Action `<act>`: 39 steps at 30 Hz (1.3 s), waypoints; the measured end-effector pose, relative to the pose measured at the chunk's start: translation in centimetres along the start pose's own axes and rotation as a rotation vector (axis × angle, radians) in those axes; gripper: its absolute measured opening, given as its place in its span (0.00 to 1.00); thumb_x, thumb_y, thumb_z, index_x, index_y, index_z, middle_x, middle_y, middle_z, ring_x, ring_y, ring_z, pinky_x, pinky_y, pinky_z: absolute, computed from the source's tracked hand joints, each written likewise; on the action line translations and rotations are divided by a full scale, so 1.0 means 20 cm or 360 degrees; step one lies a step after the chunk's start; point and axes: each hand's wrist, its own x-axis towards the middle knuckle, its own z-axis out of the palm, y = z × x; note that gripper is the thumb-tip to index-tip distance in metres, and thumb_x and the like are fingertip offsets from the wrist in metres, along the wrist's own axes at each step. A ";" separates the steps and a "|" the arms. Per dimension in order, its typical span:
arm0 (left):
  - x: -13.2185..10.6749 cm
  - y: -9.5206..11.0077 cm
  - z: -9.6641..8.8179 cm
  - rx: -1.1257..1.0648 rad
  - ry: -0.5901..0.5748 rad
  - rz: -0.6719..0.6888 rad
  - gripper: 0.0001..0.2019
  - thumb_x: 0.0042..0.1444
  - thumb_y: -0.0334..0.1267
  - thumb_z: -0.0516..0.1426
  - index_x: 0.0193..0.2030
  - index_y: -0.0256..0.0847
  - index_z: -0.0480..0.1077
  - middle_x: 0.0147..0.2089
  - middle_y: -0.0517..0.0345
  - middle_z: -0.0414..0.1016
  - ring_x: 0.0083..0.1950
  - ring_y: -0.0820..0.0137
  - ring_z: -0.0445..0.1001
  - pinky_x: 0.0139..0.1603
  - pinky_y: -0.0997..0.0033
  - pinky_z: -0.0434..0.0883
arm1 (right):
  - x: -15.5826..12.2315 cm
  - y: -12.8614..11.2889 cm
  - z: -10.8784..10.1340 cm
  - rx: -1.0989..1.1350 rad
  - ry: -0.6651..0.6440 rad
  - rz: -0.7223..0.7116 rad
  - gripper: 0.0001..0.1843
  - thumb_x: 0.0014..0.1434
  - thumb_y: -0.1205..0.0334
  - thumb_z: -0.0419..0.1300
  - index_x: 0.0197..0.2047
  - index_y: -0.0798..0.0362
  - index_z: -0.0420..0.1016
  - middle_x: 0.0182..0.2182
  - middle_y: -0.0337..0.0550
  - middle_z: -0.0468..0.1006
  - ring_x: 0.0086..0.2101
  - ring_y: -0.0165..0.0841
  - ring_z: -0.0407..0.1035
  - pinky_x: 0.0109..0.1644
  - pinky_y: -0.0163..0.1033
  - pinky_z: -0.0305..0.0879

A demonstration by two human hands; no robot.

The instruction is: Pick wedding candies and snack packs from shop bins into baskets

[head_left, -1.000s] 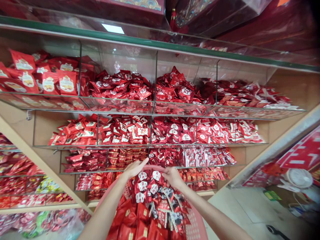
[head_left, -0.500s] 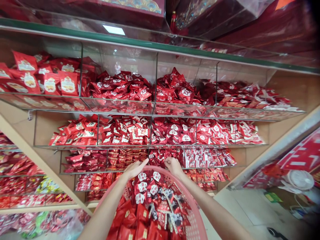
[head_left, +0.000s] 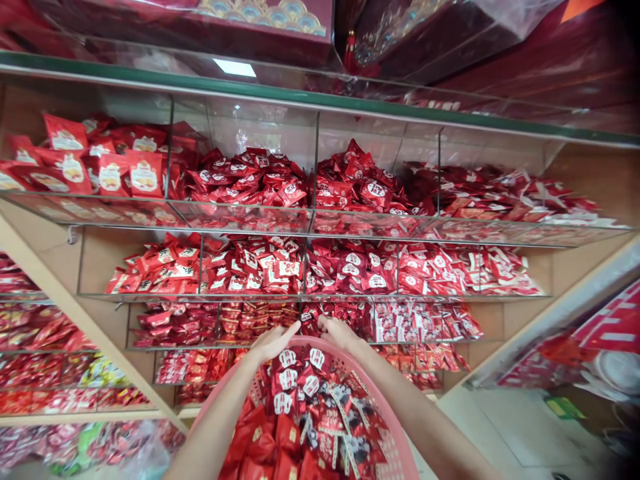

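Note:
A pink plastic basket (head_left: 395, 427) is below my hands, holding glossy red packets (head_left: 287, 433), dark red packets with white labels (head_left: 287, 380) and packets with black-and-white pictures (head_left: 345, 427). My left hand (head_left: 273, 342) is over the basket's far left rim, its fingers stretched toward the shelf. Past the far right rim, my right hand (head_left: 340, 333) is closed, fingertips curled together beside the dark red packets (head_left: 313, 313) in a low shelf compartment. Anything in those fingers is too small to make out.
Glass-fronted shelves (head_left: 250, 295) rise ahead, their dividers separating heaps of red packets (head_left: 250, 177). A green-edged glass top (head_left: 320, 100) bears large dark red boxes (head_left: 200, 33). More packets fill a shelf unit (head_left: 55, 367) at left. Tiled floor (head_left: 520, 427) shows at right.
My right hand has shifted left, closer to my left hand, its fingers still curled. The view has moved slightly, so the shelves appear a little lower and further right.

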 end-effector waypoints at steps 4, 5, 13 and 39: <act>0.00 0.00 0.00 0.0000 -0.0002 -0.0018 0.38 0.51 0.71 0.34 0.34 0.44 0.73 0.45 0.49 0.79 0.50 0.51 0.73 0.46 0.61 0.67 | -0.01 -0.03 -0.01 -0.0029 -0.0024 -0.0088 0.10 0.54 0.71 0.53 0.37 0.49 0.71 0.33 0.39 0.75 0.33 0.32 0.67 0.35 0.33 0.54; 0.00 0.00 0.00 -0.0002 -0.0003 -0.0017 0.38 0.51 0.71 0.33 0.33 0.44 0.73 0.45 0.49 0.79 0.50 0.51 0.73 0.46 0.61 0.66 | -0.01 -0.04 -0.01 -0.0032 -0.0025 -0.0105 0.09 0.54 0.71 0.53 0.35 0.50 0.71 0.34 0.40 0.75 0.34 0.33 0.68 0.36 0.34 0.55; 0.00 0.01 0.00 -0.0004 -0.0009 -0.0028 0.39 0.50 0.72 0.33 0.31 0.44 0.72 0.41 0.49 0.79 0.48 0.51 0.74 0.45 0.60 0.66 | -0.02 -0.05 -0.03 0.0150 0.0143 -0.0090 0.08 0.59 0.66 0.52 0.31 0.51 0.70 0.35 0.44 0.75 0.35 0.34 0.69 0.41 0.36 0.59; 0.08 -0.08 0.04 -0.0080 -0.0054 -0.0038 0.42 0.50 0.71 0.33 0.46 0.44 0.74 0.53 0.50 0.75 0.57 0.50 0.69 0.52 0.60 0.64 | -0.31 -0.34 -0.08 0.2108 0.0494 0.0614 0.20 0.41 0.50 0.68 0.29 0.53 0.66 0.21 0.38 0.77 0.26 0.31 0.73 0.30 0.34 0.67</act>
